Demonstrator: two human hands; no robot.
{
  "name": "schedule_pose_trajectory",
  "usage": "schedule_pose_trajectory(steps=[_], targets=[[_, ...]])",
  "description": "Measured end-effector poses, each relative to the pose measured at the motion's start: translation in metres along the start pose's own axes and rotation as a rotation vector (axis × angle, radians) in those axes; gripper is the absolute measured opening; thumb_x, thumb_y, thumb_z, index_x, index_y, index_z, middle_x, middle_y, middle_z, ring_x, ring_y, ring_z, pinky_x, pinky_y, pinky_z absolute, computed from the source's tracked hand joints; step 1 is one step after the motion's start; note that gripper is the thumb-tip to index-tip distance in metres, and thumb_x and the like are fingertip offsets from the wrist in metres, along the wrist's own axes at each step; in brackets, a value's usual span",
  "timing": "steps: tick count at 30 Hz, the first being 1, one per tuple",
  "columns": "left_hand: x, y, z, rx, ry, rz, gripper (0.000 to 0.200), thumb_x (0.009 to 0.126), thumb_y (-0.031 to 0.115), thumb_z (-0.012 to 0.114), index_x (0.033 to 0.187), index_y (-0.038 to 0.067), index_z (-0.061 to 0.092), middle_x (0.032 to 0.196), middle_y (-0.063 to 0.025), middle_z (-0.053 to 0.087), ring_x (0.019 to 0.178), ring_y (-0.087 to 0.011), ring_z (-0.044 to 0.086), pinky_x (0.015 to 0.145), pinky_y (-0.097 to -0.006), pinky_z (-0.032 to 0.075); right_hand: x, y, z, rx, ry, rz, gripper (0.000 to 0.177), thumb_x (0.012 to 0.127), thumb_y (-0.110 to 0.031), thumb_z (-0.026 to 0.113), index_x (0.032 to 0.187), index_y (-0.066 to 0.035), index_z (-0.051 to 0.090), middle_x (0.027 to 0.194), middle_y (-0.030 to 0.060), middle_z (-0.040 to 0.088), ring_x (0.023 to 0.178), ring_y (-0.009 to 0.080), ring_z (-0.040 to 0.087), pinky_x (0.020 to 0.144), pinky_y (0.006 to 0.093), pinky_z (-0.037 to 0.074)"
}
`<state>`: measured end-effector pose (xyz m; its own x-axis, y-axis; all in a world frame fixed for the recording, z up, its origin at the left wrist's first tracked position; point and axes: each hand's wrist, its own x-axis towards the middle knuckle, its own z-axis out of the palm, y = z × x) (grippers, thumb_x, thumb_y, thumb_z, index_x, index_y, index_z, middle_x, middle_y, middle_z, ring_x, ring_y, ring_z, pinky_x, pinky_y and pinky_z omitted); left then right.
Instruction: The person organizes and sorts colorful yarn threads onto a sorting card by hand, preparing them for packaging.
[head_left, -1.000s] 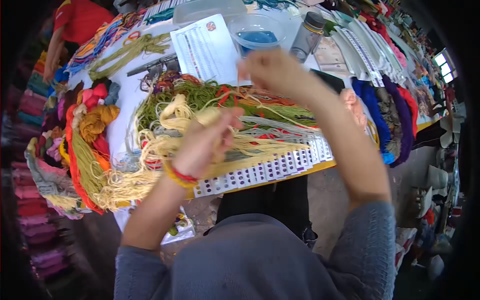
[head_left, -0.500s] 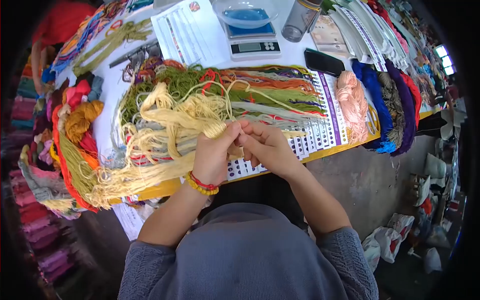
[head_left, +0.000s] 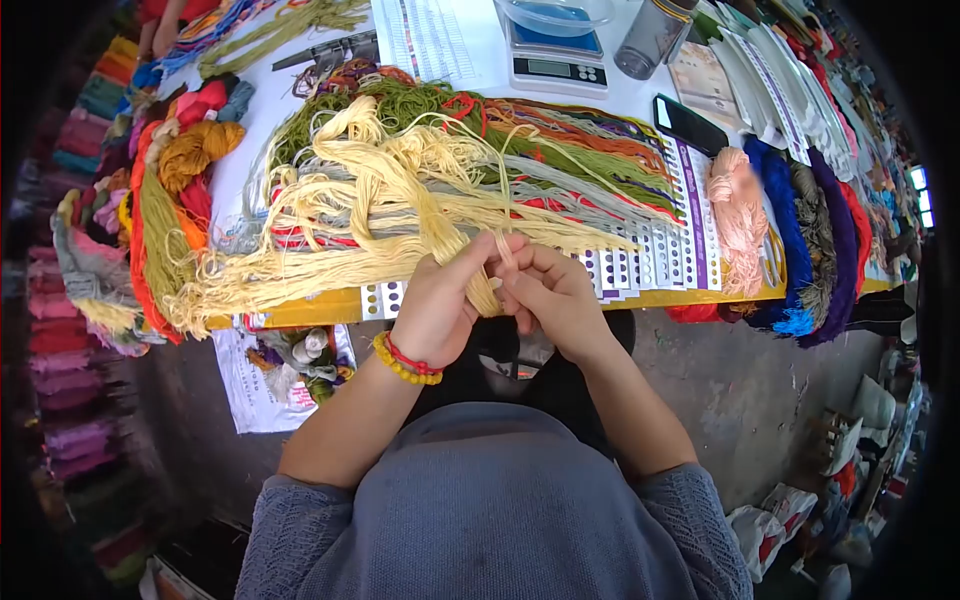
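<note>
A skein of pale yellow thread [head_left: 430,215] runs down from the pile on the table into my hands. My left hand [head_left: 445,300], with red and yellow bracelets at the wrist, is closed around the lower end of the skein. Close beside it, my right hand [head_left: 555,305] pinches a few strands of the same thread. Its fingertips almost touch the left thumb. Under the skein lie rows of grey, green, orange and red threads [head_left: 590,165], strung through punched white cards [head_left: 655,265] along the table's front edge.
A digital scale [head_left: 553,72] bearing a clear bowl stands at the back, near a tumbler [head_left: 652,38] and a black phone [head_left: 690,125]. Pink thread [head_left: 737,215] and blue skeins lie right. Coloured skeins [head_left: 200,150] hang left. Another person's hand [head_left: 165,38] shows far left.
My hands now sit lower against the table edge, with the skein drawn down straighter between them. The view has shifted, so the table items appear further right and higher.
</note>
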<state>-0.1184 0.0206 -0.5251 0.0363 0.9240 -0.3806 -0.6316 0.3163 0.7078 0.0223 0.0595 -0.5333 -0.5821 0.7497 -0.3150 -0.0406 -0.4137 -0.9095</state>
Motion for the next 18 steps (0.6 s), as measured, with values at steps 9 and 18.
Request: schedule_pose_trajectory(steps=[9,18], targets=[[-0.017,0.001,0.002,-0.078,-0.069,-0.06,0.04,0.092,0.026,0.039,0.116,-0.005,0.046,0.107,-0.0111,0.055,0.086,-0.0177,0.057,0.072,-0.031,0.047,-0.011,-0.004,0.013,-0.137,-0.005,-0.011,0.016,0.083,-0.015,0.055,0.094,-0.002,0.056,0.059,-0.0022,0.051,0.045,0.002,0.044,0.038,0.0159,0.033],[-0.006,0.009,0.005,-0.097,-0.166,-0.119,0.039,0.093,0.025,0.038,0.118,-0.004,0.045,0.111,-0.0097,0.053,0.093,-0.0157,0.054,0.077,-0.0308,0.046,-0.01,0.0,0.003,0.024,0.059,-0.118,0.011,0.083,-0.013,0.055,0.09,-0.003,0.055,0.06,-0.0023,0.052,0.047,0.0015,0.044,0.041,0.0152,0.034]])
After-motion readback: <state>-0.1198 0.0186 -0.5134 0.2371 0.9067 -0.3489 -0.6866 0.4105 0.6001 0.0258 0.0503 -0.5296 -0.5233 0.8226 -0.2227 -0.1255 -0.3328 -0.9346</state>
